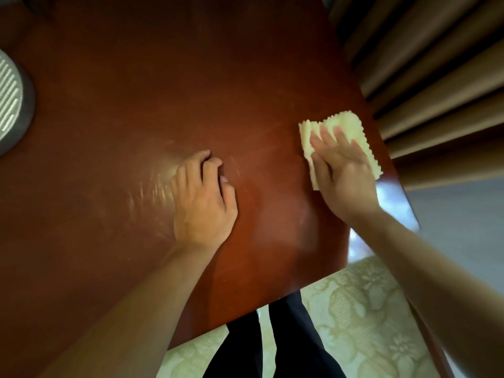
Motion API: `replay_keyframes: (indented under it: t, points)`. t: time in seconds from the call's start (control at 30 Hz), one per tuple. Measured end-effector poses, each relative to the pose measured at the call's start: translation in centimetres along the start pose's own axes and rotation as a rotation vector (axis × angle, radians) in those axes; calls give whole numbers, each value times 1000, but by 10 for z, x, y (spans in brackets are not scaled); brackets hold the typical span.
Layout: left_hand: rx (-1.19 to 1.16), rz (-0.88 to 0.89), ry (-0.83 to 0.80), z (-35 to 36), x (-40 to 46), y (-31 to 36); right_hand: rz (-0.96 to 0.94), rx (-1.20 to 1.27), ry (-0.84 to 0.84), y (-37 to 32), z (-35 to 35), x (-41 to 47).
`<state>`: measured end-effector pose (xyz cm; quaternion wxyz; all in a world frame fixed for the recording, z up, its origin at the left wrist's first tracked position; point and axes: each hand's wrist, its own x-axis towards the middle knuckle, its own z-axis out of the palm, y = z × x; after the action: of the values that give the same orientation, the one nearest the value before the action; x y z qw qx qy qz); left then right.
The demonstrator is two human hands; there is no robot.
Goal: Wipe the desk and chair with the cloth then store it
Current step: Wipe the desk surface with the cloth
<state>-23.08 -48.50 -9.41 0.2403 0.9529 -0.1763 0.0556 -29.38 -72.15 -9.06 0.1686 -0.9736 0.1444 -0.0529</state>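
A glossy red-brown wooden desk fills most of the view. A pale yellow cloth with zigzag edges lies flat near the desk's right edge. My right hand presses on the cloth with the palm down and the fingers spread. My left hand rests on the desk's middle with its fingers curled, holding nothing. Below the desk's front edge shows the chair seat, covered in pale green flowered fabric, with my dark trouser legs in front of it.
A round grey object with a ribbed white top sits at the desk's left edge. Brown pleated curtains hang just past the right edge. Grey floor shows to the right of the chair.
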Motion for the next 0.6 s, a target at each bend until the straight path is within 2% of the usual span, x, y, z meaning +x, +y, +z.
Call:
replay_keyframes:
  t: [0.07,0.13,0.27,0.33,0.43,0.53,0.6]
  points:
    - [8,7,-2,1,0,1,125,-10,59,-3,-1,-33]
    - [24,3,-5,2,1,0,157,-34,81,-9,-1,-57]
    - [34,8,-2,1,0,1,118,-128,66,-4,-1,-22]
    - [42,16,-2,2,1,1,164,-101,79,-8,0,1]
    - [50,25,-4,2,0,0,247,-47,98,-25,9,-20]
    - [60,27,-9,1,0,1,188,-75,58,-26,3,-47]
    - [65,22,-13,1,0,1,117,-146,-49,-13,-9,-17]
